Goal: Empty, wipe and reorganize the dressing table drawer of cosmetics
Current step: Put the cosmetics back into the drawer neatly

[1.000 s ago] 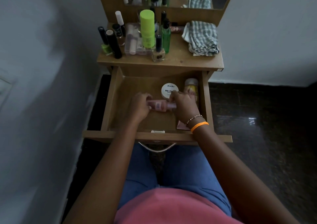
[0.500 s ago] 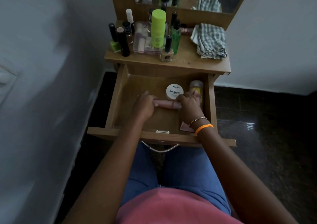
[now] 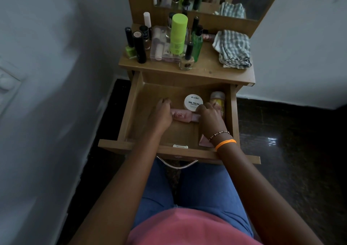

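Note:
The wooden drawer [image 3: 129,111] of the dressing table stands pulled out. A pink tube [image 3: 183,116] lies across its floor, held at both ends: my left hand [image 3: 160,116] grips the left end and my right hand [image 3: 209,117] the right end. Behind the tube sits a round white nail polish remover tub [image 3: 193,102], and a yellow-labelled bottle [image 3: 218,99] lies along the drawer's right wall. A pink flat item [image 3: 204,142] shows at the front right corner, partly under my wrist.
On the table top [image 3: 206,68] stand several nail polish bottles, a lime green can [image 3: 178,34], a green bottle [image 3: 197,46] and a clear box. A checked cloth [image 3: 233,49] lies at the right. A mirror stands behind. Dark floor is on the right, a wall on the left.
The camera view has shifted, so the table appears further right. Both hands stay on the pink tube, which has lowered onto the drawer floor and sits slightly further back.

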